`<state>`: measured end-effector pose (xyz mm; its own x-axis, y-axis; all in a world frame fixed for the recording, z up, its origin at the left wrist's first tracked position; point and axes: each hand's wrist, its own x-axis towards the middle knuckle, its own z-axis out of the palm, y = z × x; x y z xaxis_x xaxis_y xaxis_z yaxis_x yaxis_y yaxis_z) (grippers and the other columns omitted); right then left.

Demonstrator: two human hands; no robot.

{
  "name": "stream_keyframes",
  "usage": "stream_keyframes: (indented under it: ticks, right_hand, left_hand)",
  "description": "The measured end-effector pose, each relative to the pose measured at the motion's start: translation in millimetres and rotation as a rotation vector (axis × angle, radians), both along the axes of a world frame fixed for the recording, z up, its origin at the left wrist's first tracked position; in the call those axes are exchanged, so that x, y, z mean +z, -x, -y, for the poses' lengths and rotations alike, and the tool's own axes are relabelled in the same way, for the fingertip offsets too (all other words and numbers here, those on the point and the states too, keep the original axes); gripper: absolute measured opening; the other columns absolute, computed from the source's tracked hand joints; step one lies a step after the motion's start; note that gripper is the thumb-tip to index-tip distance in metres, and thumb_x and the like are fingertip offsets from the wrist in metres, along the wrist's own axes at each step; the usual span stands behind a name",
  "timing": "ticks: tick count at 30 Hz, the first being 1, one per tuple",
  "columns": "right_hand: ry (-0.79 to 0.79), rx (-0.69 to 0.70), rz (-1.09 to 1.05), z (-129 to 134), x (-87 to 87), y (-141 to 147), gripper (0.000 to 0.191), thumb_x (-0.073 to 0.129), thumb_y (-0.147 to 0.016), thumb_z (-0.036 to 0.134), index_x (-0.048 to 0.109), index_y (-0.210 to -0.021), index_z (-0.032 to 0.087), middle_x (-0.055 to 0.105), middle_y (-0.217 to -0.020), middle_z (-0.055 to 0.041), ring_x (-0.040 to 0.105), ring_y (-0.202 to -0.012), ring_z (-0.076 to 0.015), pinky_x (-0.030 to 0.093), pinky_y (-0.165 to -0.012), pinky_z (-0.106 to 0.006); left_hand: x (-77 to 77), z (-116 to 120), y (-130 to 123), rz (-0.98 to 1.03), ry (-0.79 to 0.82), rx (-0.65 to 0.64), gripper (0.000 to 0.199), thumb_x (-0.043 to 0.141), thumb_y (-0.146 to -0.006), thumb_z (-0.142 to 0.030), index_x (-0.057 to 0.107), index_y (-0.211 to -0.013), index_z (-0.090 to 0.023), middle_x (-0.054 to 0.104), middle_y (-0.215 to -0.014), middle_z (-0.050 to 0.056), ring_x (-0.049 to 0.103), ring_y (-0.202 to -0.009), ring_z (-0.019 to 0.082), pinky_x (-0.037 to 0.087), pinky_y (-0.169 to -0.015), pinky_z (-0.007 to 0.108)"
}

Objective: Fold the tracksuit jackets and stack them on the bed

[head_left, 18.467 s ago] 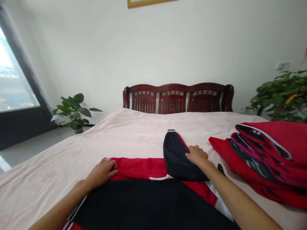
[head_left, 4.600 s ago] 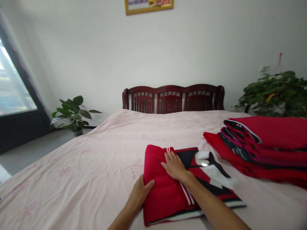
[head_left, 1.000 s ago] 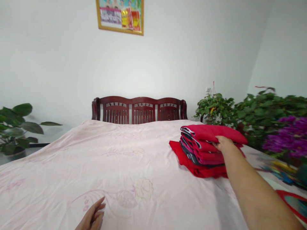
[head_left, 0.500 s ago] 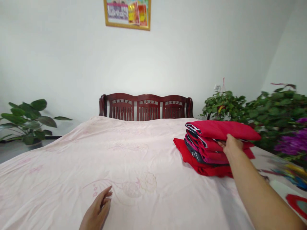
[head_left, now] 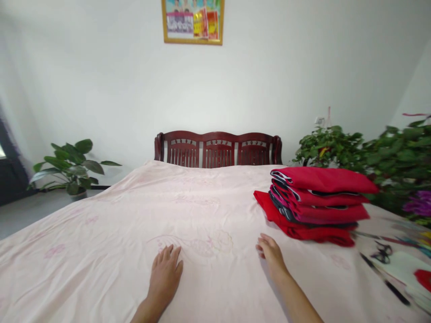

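Note:
A stack of folded red, pink and dark clothes (head_left: 323, 202) lies on the right part of a pale pink sheet (head_left: 202, 215) with faint flower patterns. My left hand (head_left: 166, 271) rests palm down on the sheet at lower centre-left, fingers a little apart, holding nothing. Left of and nearer than the stack is my right hand (head_left: 270, 253), over the sheet, its fingers loosely bent and apart with nothing in them. Neither hand touches the clothes.
At the right edge lie a black pen-like item (head_left: 385, 279), a black clip-like object (head_left: 382, 252) and a red item (head_left: 423, 279). Leafy plants (head_left: 397, 154) stand behind them. Beyond the sheet is a dark wooden backrest (head_left: 218, 150); another plant (head_left: 74, 166) is at left.
My right hand has let go of the clothes stack and moved left and nearer, onto the sheet side. My left hand has moved slightly right and its fingers have spread. The view has turned left.

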<state>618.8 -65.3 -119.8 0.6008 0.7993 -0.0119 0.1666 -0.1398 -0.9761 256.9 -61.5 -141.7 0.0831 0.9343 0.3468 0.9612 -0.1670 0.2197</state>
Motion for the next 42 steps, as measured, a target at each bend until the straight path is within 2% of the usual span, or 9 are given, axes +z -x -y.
stream_keyframes:
  ticks: [4,6,9,20,42]
  right_hand:
    - [0.052,0.08,0.335,1.5,-9.3,17.2,0.046,0.041,-0.078,0.026,0.061,-0.119,0.02,0.067,-0.122,-0.008,0.062,-0.113,-0.0186,0.046,-0.094,-0.028]
    - [0.114,0.114,0.483,2.6,-8.7,19.7,0.042,0.039,-0.081,0.024,0.063,-0.115,0.023,0.069,-0.12,-0.0044,0.062,-0.113,-0.0173,0.045,-0.094,-0.028]
    - [0.159,0.138,0.554,3.4,-5.4,21.2,0.036,0.039,-0.084,0.028,0.066,-0.109,0.024,0.07,-0.119,-0.0025,0.063,-0.111,-0.0182,0.044,-0.091,-0.028]
    - [0.166,0.149,0.539,3.2,-4.4,19.9,0.033,0.041,-0.087,0.034,0.068,-0.104,0.026,0.071,-0.115,-0.0007,0.063,-0.108,-0.0208,0.044,-0.089,-0.03]
    - [0.11,0.183,0.539,3.0,-11.0,16.7,0.031,0.043,-0.084,0.029,0.07,-0.099,0.026,0.073,-0.11,0.0008,0.064,-0.105,-0.0186,0.044,-0.089,-0.028]
  left_hand:
    - [4.5,1.6,-3.1,-0.03,0.029,-0.005,0.046,0.04,-0.092,-0.022,0.057,-0.134,-0.018,0.053,-0.142,0.011,0.043,-0.135,0.028,0.028,-0.114,0.045]
    - [5.8,1.4,-3.0,-0.03,0.04,-0.011,0.047,0.04,-0.091,-0.021,0.057,-0.135,-0.018,0.053,-0.143,0.012,0.042,-0.136,0.029,0.028,-0.114,0.045]
    - [6.8,1.1,-2.4,-0.022,0.05,-0.033,0.047,0.041,-0.091,-0.021,0.056,-0.136,-0.018,0.052,-0.144,0.011,0.042,-0.136,0.028,0.028,-0.114,0.044]
    - [4.4,0.7,11.4,0.039,0.118,-0.195,0.05,0.044,-0.088,-0.023,0.056,-0.137,-0.02,0.051,-0.147,0.008,0.041,-0.139,0.026,0.027,-0.116,0.045]
    - [0.5,0.9,13.3,0.023,0.073,-0.225,0.049,0.043,-0.088,-0.023,0.058,-0.135,-0.021,0.053,-0.145,0.008,0.043,-0.137,0.026,0.031,-0.116,0.046]
